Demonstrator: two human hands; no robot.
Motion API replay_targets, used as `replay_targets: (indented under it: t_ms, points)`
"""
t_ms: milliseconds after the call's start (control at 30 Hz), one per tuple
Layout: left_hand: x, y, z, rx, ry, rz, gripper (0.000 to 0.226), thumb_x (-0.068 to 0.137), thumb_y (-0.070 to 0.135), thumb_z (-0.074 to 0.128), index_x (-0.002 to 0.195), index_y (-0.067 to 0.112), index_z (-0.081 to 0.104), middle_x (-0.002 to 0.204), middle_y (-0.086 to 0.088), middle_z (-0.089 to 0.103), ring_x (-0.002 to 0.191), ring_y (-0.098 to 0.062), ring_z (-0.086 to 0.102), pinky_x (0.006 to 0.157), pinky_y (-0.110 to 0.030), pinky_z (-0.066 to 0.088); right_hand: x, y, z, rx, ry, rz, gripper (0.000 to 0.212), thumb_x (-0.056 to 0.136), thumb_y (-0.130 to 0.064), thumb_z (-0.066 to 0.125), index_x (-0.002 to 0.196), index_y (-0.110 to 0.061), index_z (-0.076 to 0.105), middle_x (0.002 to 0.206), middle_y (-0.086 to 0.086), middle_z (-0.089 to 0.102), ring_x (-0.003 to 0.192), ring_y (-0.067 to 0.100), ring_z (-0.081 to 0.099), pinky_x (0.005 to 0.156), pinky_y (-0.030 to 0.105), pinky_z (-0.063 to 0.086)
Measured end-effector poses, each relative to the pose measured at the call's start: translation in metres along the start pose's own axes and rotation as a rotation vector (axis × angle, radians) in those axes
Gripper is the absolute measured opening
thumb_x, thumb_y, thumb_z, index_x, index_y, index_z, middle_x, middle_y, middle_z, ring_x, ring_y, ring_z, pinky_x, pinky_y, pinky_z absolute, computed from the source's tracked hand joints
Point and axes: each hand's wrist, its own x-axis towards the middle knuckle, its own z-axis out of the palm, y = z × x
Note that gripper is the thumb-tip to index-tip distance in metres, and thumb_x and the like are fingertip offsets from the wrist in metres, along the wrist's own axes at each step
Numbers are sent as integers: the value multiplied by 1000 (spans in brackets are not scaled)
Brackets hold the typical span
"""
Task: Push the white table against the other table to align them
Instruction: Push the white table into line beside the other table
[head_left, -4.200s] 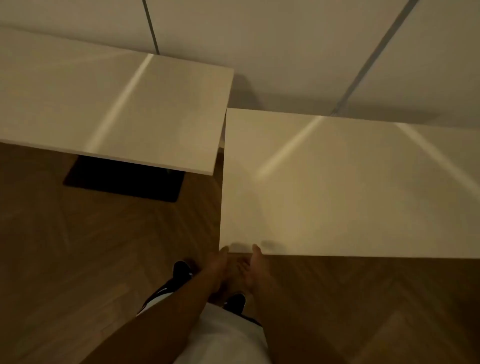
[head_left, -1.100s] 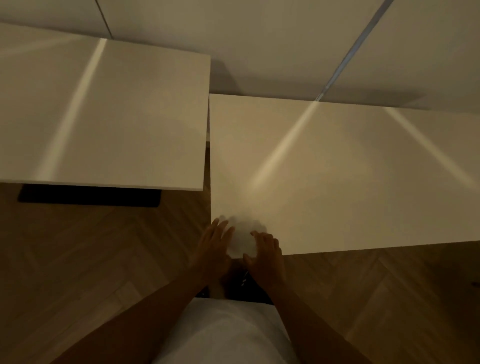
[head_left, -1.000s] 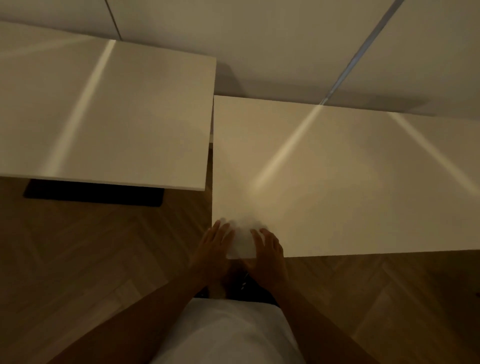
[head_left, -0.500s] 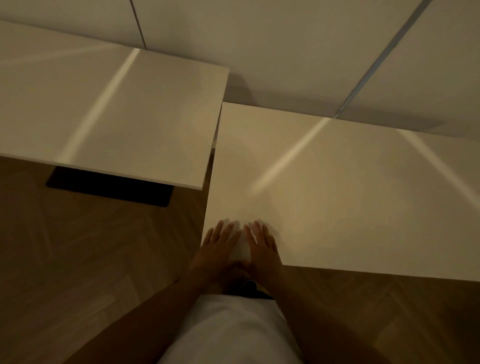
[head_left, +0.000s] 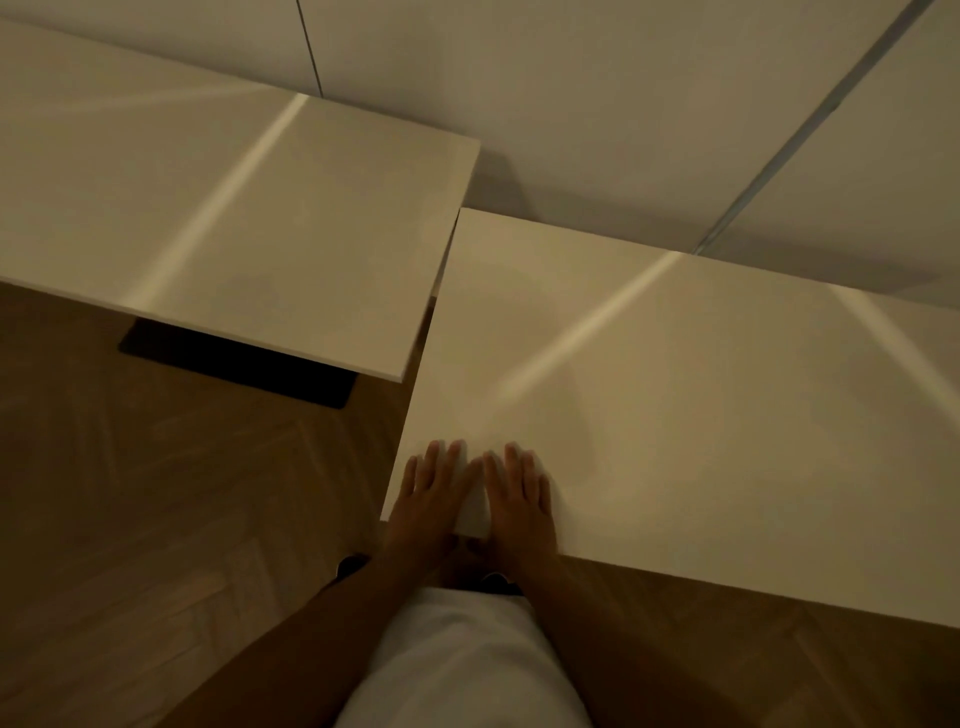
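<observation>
**Two hands flat on the near corner of the offset table**

Two rectangular tabletops dominate. The glossy white rectangular table on the right (head_left: 701, 405) sits nearer the person than the matching white table on the left (head_left: 223, 208); their facing edges run just beside each other, narrow gap visible, near edges out of line. Judgement: alignment not yet reached.

Brown herringbone wood floor (head_left: 171, 499) below; pale panelled wall (head_left: 597, 104) behind both tops. Black flat base plate (head_left: 239, 364) shows under the left table. Dim, warm light, streak reflections.

Left hand (head_left: 428, 499) and right hand (head_left: 517, 501) lie palm-down, fingers spread and extended, gripping nothing, at the near left corner. Likely placed for pushing forward.
</observation>
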Motion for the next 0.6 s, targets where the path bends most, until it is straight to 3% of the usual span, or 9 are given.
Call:
replay_targets:
  t_ms: [200, 333, 600]
  points:
    - [14, -3, 5, 26, -73, -34, 118, 76, 54, 69, 156, 34, -17, 164, -7, -24, 147, -44, -25, 118, -66, -4, 9, 8, 0, -12, 32, -16, 123, 69, -81, 57, 162, -26, -1, 169, 5, -15, 151, 34, -26, 124, 56, -4]
    - [19, -9, 4, 10, -106, -22, 121, 72, 53, 71, 155, 36, -16, 164, -6, -24, 145, -44, -28, 114, -67, -9, 13, 11, -2, -39, 6, -29, 125, 68, -84, 55, 162, -26, -4, 168, 5, -17, 150, 34, -28, 122, 54, -12]
    - [25, -15, -6, 25, -124, -29, 126, 72, 49, 76, 154, 39, -19, 164, -3, -26, 146, -43, -28, 115, -67, -8, 20, 8, -7, -31, 6, -39, 124, 70, -84, 55, 162, -24, -2, 167, 6, -18, 150, 36, -26, 123, 56, -9]
